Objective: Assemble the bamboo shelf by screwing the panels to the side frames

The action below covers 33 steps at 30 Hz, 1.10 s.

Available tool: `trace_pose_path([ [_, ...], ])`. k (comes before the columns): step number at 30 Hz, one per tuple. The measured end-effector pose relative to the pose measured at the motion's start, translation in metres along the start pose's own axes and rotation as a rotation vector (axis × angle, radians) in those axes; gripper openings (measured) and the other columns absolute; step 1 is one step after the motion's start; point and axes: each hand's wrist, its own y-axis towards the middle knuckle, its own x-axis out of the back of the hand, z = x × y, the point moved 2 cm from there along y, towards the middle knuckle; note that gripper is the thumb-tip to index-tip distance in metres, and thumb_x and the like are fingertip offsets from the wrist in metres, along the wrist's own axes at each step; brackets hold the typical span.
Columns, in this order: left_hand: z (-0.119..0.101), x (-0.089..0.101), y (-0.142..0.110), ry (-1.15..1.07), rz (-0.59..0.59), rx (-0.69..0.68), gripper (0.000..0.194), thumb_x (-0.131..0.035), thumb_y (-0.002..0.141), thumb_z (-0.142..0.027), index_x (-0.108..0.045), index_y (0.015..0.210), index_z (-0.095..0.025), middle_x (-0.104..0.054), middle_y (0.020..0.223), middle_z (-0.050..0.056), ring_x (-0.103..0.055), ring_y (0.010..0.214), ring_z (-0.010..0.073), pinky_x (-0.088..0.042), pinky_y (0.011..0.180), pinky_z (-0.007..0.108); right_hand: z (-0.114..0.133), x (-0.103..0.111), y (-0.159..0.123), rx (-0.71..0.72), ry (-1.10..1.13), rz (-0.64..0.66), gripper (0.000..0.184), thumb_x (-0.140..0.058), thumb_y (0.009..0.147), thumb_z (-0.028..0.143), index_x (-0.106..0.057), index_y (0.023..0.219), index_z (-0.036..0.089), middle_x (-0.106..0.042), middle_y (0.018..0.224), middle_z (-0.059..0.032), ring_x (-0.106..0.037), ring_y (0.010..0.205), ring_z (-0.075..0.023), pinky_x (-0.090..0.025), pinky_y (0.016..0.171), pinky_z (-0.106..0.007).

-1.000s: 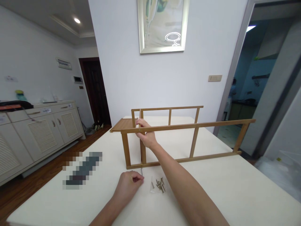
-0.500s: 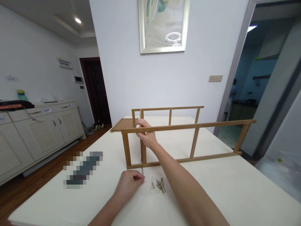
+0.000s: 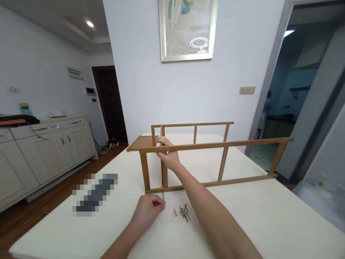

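Observation:
A wooden rack frame with rails and crossbars lies on its side on the white table. My right hand is closed around a board at the frame's left part, by the near upper rail; the fingers are partly behind the wood. Low in front of the frame, my left hand is closed, pinching a thin grey metal rod that looks like a hex key. Its far end meets the lower rail. Beside that hand, a clear plastic bag holds several brass-coloured bolts.
A slatted wooden panel juts from the frame's left end. A blurred dark object lies on the table's left. The wall stands behind the table, cabinets to the left. Clear plastic wrapping sits at the right.
Almost nothing differs. My left fingers have shifted very slightly at the rod; my right hand and the frame stay in place.

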Motion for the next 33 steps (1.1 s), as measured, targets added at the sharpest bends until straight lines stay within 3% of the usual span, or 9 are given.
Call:
trace_pose_path([
  [13,-0.0016,0.0022,-0.0024,0.056,-0.042,-0.037,0.019,-0.058,0.067,-0.022,-0.076,0.070,-0.018,-0.074,0.072,0.003,-0.066,0.069,0.0196,-0.048,0.067,0.029,0.0002,0.0008,-0.0011,0.003,0.004,-0.001,0.032,-0.061,0.073,0.017,-0.061,0.104,0.026,-0.062,0.116,-0.0041,-0.050,0.124,-0.0240,-0.035,0.110,-0.044],
  [24,-0.0002,-0.0007,-0.0018,0.112,-0.067,-0.069,0.018,-0.057,0.068,-0.017,-0.075,0.068,-0.019,-0.073,0.075,0.002,-0.065,0.071,0.0183,-0.048,0.069,0.029,-0.0023,0.0004,-0.0007,-0.033,-0.019,0.001,0.028,-0.062,0.073,0.020,-0.061,0.100,0.025,-0.061,0.117,-0.0047,-0.049,0.124,-0.0250,-0.039,0.106,-0.044],
  [33,-0.0071,-0.0010,-0.0067,0.215,-0.117,-0.188,0.020,-0.054,0.072,-0.015,-0.073,0.067,-0.020,-0.070,0.071,0.001,-0.061,0.068,0.0161,-0.046,0.067,0.027,-0.0024,0.0004,-0.0006,-0.022,0.001,0.006,0.028,-0.061,0.073,0.020,-0.061,0.101,0.026,-0.061,0.117,-0.0046,-0.049,0.124,-0.0246,-0.039,0.107,-0.044],
])
